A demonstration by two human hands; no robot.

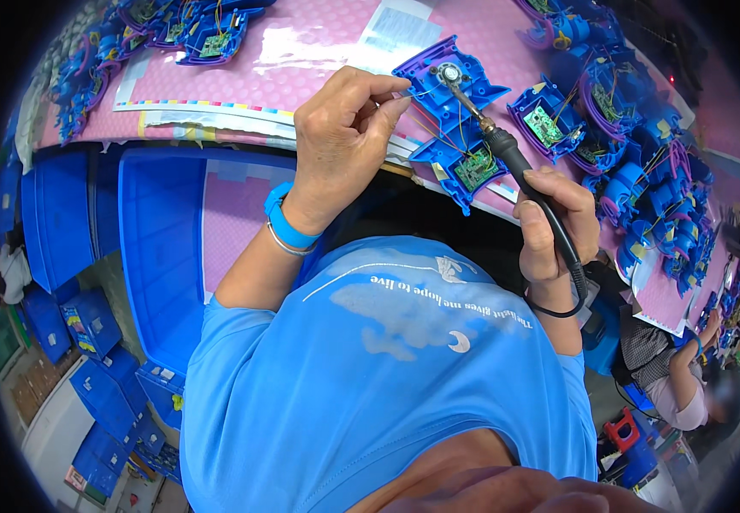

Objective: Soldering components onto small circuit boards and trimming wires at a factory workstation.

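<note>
My right hand [554, 218] grips a soldering iron [511, 154] by its black handle. The iron's tip touches a small round speaker-like part [449, 74] in a blue plastic shell half [483, 88] with a purple rim. Between thumb and forefinger, my left hand [344, 132] pinches a thin strand of solder wire [419, 91], its far end close to the round part. Thin coloured wires run from this half toward a second blue piece holding a green circuit board [476, 168], at the table's near edge.
More blue shells with boards [545, 126] crowd the pink table [302, 51] on the right; others [212, 43] lie at the far left. A blue bin [161, 256] stands left of me. Another person [686, 385] sits at the right.
</note>
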